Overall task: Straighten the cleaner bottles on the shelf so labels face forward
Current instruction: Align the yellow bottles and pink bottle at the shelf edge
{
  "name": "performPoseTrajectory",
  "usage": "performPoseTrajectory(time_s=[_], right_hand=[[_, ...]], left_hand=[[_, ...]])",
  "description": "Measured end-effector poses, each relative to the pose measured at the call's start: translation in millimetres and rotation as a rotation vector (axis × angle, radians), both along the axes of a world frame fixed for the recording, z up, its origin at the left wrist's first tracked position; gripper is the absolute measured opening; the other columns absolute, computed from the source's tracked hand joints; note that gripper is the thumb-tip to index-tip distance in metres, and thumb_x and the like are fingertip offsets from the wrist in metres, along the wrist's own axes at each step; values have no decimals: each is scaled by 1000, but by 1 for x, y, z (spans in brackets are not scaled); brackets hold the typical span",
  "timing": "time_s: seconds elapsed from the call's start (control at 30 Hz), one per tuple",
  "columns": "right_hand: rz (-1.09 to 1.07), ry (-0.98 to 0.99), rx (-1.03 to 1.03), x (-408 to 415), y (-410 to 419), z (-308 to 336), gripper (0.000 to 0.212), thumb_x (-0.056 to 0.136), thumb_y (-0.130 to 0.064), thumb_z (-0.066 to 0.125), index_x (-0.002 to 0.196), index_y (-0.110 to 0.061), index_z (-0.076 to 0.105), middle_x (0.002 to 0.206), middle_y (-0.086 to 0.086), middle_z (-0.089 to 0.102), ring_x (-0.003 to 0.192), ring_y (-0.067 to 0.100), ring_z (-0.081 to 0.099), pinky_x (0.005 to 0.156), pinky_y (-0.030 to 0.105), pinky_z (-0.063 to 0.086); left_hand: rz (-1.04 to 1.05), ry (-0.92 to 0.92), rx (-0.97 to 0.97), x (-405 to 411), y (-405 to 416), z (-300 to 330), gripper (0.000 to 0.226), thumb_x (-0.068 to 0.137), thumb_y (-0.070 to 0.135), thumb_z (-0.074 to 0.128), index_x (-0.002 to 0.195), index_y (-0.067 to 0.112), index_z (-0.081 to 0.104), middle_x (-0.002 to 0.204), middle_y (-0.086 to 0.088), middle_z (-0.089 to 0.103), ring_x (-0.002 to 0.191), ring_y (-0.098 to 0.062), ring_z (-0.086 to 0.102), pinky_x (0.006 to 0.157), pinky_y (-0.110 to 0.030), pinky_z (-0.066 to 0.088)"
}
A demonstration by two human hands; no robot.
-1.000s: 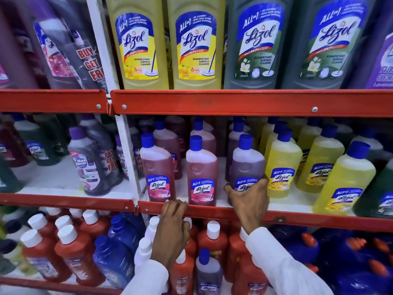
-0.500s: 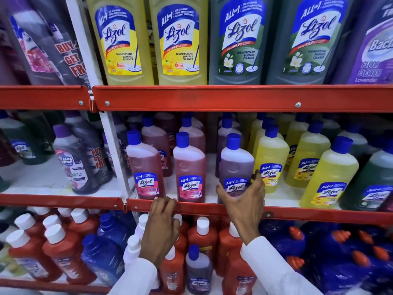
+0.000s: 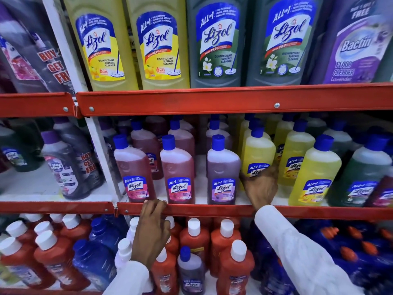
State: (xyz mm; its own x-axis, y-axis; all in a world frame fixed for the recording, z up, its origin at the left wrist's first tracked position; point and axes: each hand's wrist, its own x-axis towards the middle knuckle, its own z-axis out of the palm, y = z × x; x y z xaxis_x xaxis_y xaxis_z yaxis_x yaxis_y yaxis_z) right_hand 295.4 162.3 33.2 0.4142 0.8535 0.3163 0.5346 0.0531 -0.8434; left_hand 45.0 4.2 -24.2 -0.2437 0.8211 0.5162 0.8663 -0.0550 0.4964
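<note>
**Asker:** From the head view, where did your hands sit?

**Me:** My left hand (image 3: 153, 227) hung on the red metal lip of the middle shelf (image 3: 212, 210), fingers curled over its edge, clamped on nothing but the rail. My right hand (image 3: 260, 188) was up on that shelf, against the lower front of the yellow plastic cleaner bottle with the blue cap (image 3: 258, 160), covering part of its label. Whether those fingers were wrapped round it or only pressed to its face, I could not tell; the hand was blurred.

**Asker:** And the bottles you were tidying?

**Me:** On the middle shelf, front row. The two pink-filled clear bottles with blue caps (image 3: 136, 171) and the purple-filled clear bottle with a blue cap (image 3: 222, 173) faced forward, labels readable. The yellow one stood just beside the purple one, set a little further back.

**Asker:** What worried you?

**Me:** Crowding, mostly. More yellow bottles stood close behind and to the right, so I judged a hard twist could knock a neighbour or turn the purple label off line (it looked fine as it stood). These bottles are tall with narrow bases, so a push low down could rock one forward over the lip onto the red bottles with white caps (image 3: 195, 241) below.
</note>
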Motion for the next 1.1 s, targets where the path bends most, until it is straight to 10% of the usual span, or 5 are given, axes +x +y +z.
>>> performPoseTrajectory(time_s=[0.77,0.93,1.1], right_hand=[[-73,-48,56,22,-46,-12,98,53,-47,86,128,-5,39,118,21,56,111,42,56,92,53,52],[-133,-26,148,22,-60,-12,112,59,-50,83,145,-3,27,141,26,45,132,42,40,112,54,33],[-23,162,532,-7,-109,0,55,76,-24,70,124,-6,50,120,17,56,108,29,52,96,14,36]], left_hand=[[46,-32,21,1,2,-3,39,75,4,61,113,12,59,110,-4,55,105,-23,50,93,-27,40],[13,-17,14,-3,0,-3,43,72,1,66,112,15,56,109,-3,55,104,-24,52,93,-29,43],[27,-103,37,-4,1,3,38,74,19,60,112,15,62,109,-5,64,105,-24,56,95,-28,40]])
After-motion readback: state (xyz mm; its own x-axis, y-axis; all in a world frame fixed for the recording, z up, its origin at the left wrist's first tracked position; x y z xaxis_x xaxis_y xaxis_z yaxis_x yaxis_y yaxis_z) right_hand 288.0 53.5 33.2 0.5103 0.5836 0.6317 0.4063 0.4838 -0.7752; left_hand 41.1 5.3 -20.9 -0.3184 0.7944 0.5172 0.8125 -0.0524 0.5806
